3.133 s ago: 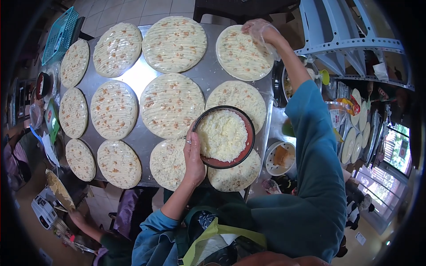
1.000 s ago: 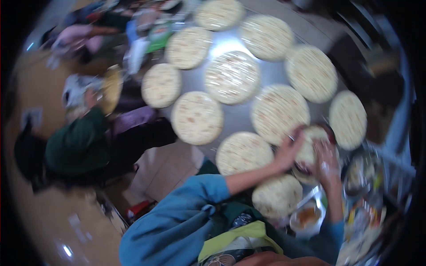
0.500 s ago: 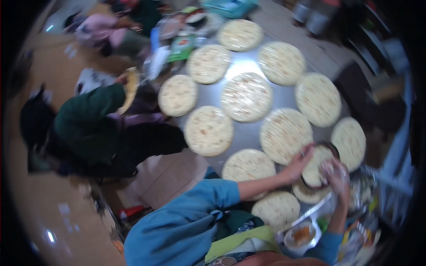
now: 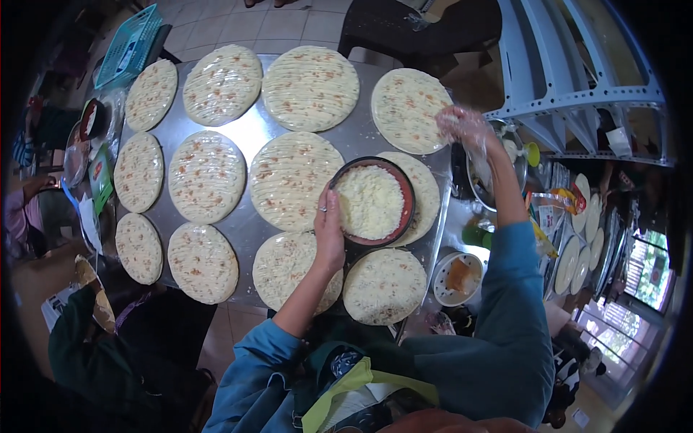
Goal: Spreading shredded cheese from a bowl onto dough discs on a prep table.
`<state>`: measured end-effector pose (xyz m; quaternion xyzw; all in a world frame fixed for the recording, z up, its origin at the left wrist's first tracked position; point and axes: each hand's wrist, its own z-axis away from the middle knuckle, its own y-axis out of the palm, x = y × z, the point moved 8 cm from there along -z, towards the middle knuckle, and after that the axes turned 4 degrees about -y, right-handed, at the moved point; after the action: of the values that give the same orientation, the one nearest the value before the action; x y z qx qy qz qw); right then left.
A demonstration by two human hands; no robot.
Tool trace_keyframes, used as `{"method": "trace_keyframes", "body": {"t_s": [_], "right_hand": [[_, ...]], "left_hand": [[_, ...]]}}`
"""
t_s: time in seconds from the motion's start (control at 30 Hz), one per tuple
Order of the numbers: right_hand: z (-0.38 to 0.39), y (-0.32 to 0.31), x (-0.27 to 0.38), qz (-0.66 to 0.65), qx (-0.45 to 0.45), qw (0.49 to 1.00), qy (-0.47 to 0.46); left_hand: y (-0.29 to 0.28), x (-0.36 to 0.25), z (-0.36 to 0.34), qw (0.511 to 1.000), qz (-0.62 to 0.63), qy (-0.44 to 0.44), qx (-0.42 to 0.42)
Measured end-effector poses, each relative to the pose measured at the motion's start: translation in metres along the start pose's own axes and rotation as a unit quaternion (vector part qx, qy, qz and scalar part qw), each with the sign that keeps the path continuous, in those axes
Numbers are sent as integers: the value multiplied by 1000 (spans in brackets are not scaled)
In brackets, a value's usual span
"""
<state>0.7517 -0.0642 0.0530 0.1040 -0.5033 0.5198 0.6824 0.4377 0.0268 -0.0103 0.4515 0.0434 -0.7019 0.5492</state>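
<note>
My left hand (image 4: 330,227), with a ring on one finger, grips the near-left rim of a dark round bowl with a reddish inside (image 4: 410,198). White crumbly grated cheese (image 4: 372,202) fills it. The bowl sits partly over a round flatbread pizza base (image 4: 426,206). My right hand (image 4: 463,128), in a clear plastic glove, hangs over the right edge of another topped round pizza (image 4: 410,112). Its fingers are bunched, and white bits of cheese show at them. Nearest to me lies a pizza sprinkled with white crumbs (image 4: 386,286).
Several wrapped-looking round pizzas (image 4: 207,177) cover the metal table (image 4: 234,130). On the right stand a white strainer bowl (image 4: 458,278), a metal bowl (image 4: 482,191) and a blue metal rack (image 4: 534,94). A teal basket (image 4: 128,47) is far left; a co-worker's dark sleeve (image 4: 76,332) is at left.
My right hand has come out of the bowl and moved right and away, over a pizza. My left hand still holds the bowl. The view has turned to the right.
</note>
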Motion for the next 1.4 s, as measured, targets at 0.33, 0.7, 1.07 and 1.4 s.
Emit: {"method": "trace_keyframes", "body": {"t_s": [0.33, 0.7, 1.07, 1.4], "right_hand": [[-107, -51, -17, 74, -35, 991, -103], [-88, -59, -22, 244, -8, 964, -110], [-96, -16, -5, 279, 30, 941, -189], [-83, -47, -21, 245, -12, 951, -190]], "left_hand": [[-29, 0, 27, 998, 52, -39, -13], [-18, -19, 50, 998, 25, -63, 14], [-24, -12, 56, 997, 24, -71, -2], [-18, -16, 60, 996, 33, -85, 18]]}}
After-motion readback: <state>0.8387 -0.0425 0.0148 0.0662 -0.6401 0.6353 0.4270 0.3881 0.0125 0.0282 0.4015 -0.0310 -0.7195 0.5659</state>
